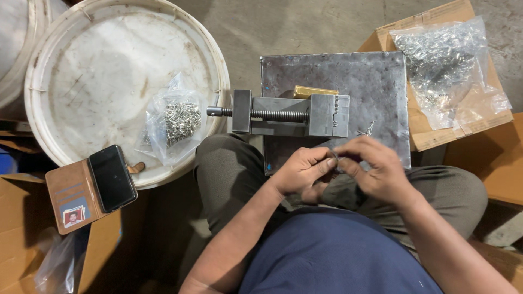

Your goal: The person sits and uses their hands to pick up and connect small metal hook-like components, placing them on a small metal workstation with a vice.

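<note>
My left hand [302, 171] and my right hand [376, 166] meet over my lap, just in front of a grey steel plate [376, 87]. Together their fingertips pinch a small metal ring-like part [334, 158]. A small steel vise [289, 114] lies on the plate just beyond my hands, its screw handle pointing left. A brass-coloured block [315, 91] sits behind the vise. A little bent metal piece [368, 129] lies on the plate near my right hand.
A white bucket lid [98, 65] at left carries a clear bag of small metal parts [177, 122]. A phone in a brown wallet case [92, 185] rests at its edge. A second bag of shiny parts [452, 65] lies on a cardboard box [490, 125] at right.
</note>
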